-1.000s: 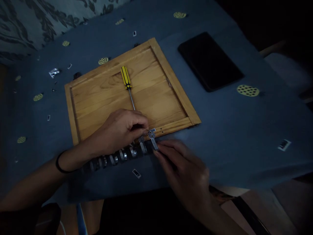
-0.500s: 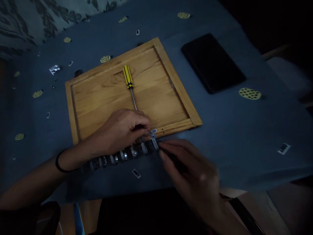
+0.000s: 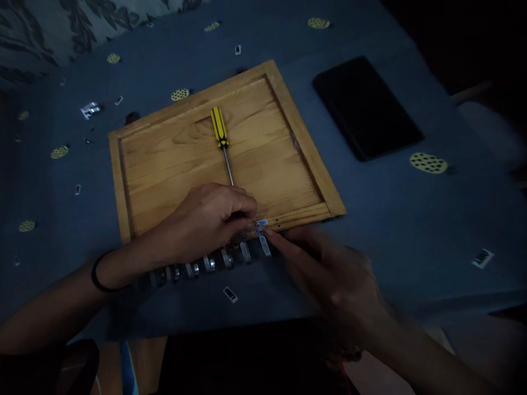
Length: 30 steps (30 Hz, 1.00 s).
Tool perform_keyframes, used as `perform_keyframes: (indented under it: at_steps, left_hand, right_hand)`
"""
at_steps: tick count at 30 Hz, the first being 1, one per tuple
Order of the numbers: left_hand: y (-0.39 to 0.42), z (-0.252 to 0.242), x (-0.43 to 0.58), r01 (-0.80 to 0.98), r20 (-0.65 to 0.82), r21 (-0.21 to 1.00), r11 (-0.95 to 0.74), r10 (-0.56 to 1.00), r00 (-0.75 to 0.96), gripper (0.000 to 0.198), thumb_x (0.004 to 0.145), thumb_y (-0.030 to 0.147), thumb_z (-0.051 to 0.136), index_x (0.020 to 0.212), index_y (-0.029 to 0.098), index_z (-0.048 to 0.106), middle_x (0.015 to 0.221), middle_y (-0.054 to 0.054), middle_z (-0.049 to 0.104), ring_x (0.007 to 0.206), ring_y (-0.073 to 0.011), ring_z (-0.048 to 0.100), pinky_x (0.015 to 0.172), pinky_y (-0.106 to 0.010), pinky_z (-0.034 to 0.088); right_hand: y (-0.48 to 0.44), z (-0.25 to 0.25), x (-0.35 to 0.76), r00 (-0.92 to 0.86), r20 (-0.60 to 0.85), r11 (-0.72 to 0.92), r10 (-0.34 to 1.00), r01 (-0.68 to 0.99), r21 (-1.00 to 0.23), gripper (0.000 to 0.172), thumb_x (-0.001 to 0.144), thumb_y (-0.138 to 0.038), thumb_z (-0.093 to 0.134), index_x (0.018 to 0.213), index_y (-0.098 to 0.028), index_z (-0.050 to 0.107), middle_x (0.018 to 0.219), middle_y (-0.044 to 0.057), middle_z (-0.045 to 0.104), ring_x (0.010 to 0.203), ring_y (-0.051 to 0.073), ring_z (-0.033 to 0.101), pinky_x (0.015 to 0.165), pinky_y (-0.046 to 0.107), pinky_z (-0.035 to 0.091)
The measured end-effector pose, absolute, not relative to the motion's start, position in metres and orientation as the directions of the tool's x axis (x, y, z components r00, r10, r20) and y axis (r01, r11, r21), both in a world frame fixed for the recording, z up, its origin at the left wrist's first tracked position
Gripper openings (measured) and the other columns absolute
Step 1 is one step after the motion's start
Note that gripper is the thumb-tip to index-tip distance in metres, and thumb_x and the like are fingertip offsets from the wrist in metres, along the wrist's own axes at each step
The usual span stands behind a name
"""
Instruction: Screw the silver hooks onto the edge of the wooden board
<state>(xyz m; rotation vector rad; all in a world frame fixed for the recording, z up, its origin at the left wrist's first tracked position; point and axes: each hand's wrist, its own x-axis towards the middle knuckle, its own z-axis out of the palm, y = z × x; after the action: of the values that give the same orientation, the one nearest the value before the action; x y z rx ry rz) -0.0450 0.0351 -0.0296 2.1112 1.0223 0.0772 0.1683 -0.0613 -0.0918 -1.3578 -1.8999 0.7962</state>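
a metal hook point(image 3: 264, 246) sits at the near edge of the wooden panel point(image 3: 173, 170) — the left hand point(image 3: 209, 216) has thumb and fingertips together beside its plate, any pinched piece hidden; the right hand's point(image 3: 337, 271) forefinger touches the hook, though i cannot tell whether it grips

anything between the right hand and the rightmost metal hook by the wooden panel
Nothing visible: the right hand has its index fingertip at the metal hook. The left hand is on the hook's opposite side, not between them.
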Motion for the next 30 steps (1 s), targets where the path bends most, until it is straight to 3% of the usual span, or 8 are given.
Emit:
perform_keyframes:
  at_steps: [6,14,21,26,30]
  left_hand:
    - [0.035,-0.031,-0.046,0.627,-0.245,0.68,-0.381,0.688,0.683,0.018,0.092,0.013,0.063,0.077,0.017,0.072,0.077,0.0,0.069,0.074,-0.0132,0.063,0.065,-0.023,0.042]
    - [0.034,-0.032,-0.047,0.616,-0.217,0.68,-0.397,0.693,0.687,0.018,0.09,0.01,0.062,0.074,0.015,0.069,0.073,0.002,0.065,0.069,-0.0105,0.059,0.062,-0.023,0.038]
    - [0.032,-0.035,-0.047,0.62,-0.203,0.67,-0.408,0.703,0.682,0.018,0.092,0.011,0.063,0.074,0.015,0.067,0.073,0.003,0.064,0.069,-0.0101,0.058,0.062,-0.023,0.037]
    - [0.029,-0.031,-0.051,0.606,-0.147,0.658,-0.447,0.713,0.685,0.019,0.097,0.013,0.058,0.081,0.015,0.069,0.076,0.002,0.067,0.071,-0.0113,0.062,0.065,-0.023,0.041]
    - [0.025,-0.025,-0.061,0.567,-0.036,0.641,-0.517,0.718,0.695,0.021,0.1,0.012,0.051,0.098,0.016,0.071,0.09,-0.001,0.073,0.081,-0.013,0.067,0.072,-0.023,0.048]
  right_hand:
    - [-0.062,-0.095,0.169,-0.416,0.254,0.479,0.873,0.635,-0.606,0.035,0.106,-0.029,0.04,0.129,-0.027,0.067,0.085,0.003,0.069,0.069,0.015,0.067,0.058,0.025,0.051]
    - [-0.062,-0.093,0.167,-0.476,0.233,0.526,0.848,0.704,-0.477,0.037,0.106,-0.025,0.038,0.134,-0.023,0.062,0.082,0.002,0.067,0.07,0.014,0.063,0.058,0.024,0.047]
    - [-0.057,-0.088,0.164,-0.478,0.345,0.586,0.808,0.716,-0.379,0.033,0.106,-0.023,0.037,0.114,-0.02,0.069,0.074,0.001,0.064,0.061,0.011,0.058,0.05,0.022,0.038]
    - [-0.055,-0.085,0.163,-0.477,0.331,0.578,0.814,0.722,-0.38,0.037,0.108,-0.025,0.033,0.111,-0.02,0.07,0.073,0.0,0.065,0.06,0.011,0.06,0.05,0.023,0.04]
    - [-0.051,-0.081,0.16,-0.392,0.267,0.474,0.881,0.735,-0.486,0.043,0.108,-0.034,0.034,0.086,-0.02,0.068,0.065,-0.001,0.064,0.052,0.009,0.058,0.047,0.023,0.038]
